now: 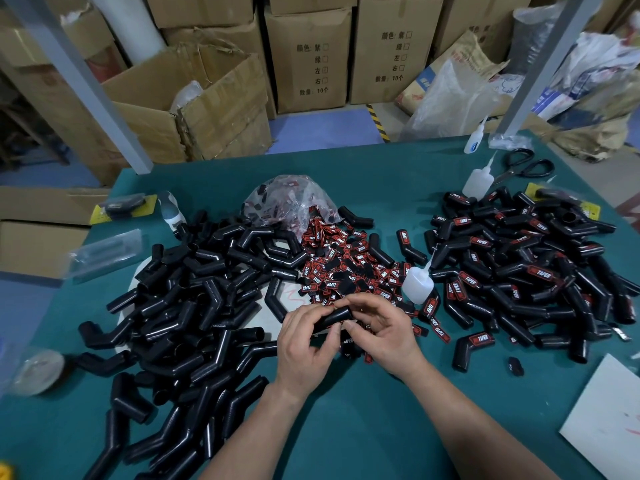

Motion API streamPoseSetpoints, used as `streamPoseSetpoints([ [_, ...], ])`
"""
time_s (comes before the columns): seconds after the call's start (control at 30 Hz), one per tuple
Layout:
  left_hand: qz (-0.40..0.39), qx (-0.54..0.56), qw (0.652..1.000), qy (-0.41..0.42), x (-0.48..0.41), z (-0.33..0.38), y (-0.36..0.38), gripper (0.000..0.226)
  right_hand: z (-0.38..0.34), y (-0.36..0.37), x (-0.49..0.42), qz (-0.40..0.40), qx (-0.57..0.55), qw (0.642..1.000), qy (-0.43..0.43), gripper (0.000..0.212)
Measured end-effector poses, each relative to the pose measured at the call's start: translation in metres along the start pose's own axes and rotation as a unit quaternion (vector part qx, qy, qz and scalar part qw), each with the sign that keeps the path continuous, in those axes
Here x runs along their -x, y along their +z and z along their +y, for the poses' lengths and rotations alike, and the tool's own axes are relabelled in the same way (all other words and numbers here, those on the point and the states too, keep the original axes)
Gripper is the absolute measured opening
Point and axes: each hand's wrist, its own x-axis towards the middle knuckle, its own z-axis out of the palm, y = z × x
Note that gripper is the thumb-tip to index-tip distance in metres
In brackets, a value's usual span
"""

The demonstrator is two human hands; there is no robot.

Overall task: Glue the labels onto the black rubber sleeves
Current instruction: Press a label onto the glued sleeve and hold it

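Note:
Both hands meet over the table's middle on one black rubber sleeve (335, 317). My left hand (306, 344) grips its lower part, and my right hand (381, 329) curls its fingers over its upper end. A heap of bare black sleeves (194, 306) lies at the left. Red-and-black labels (346, 268) are spilled behind my hands. Sleeves that carry labels (519, 268) are piled at the right. A small white glue bottle (417, 282) stands just right of the labels.
A clear bag of labels (287, 199) sits behind the pile. Two more glue bottles (479, 180) and black scissors (526, 164) are at the back right. White card (609, 420) lies at the near right; cardboard boxes (311, 57) stand beyond the green table (346, 427).

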Motion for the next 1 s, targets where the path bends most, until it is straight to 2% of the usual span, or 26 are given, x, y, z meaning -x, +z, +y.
streamPoseSetpoints([
  [0.27, -0.001, 0.002, 1.0, 0.002, -0.0001, 0.0008, -0.0002, 0.022, 0.0006, -0.0004, 0.0006, -0.002, 0.0, 1.0, -0.004, 0.056],
  [0.57, 0.001, 0.006, 1.0, 0.005, 0.0009, 0.0004, 0.0, 0.022, 0.0022, -0.0013, 0.0008, 0.0, 0.008, 1.0, 0.0, 0.044],
  [0.9, -0.006, 0.01, 1.0, -0.009, 0.0024, -0.0004, 0.0, 0.023, -0.001, 0.0009, -0.001, -0.005, 0.01, 1.0, -0.02, 0.06],
  [1.0, -0.007, 0.019, 1.0, -0.005, 0.0022, 0.0003, -0.0017, 0.025, 0.0007, 0.0005, 0.0001, -0.002, 0.001, 1.0, -0.02, 0.056],
])
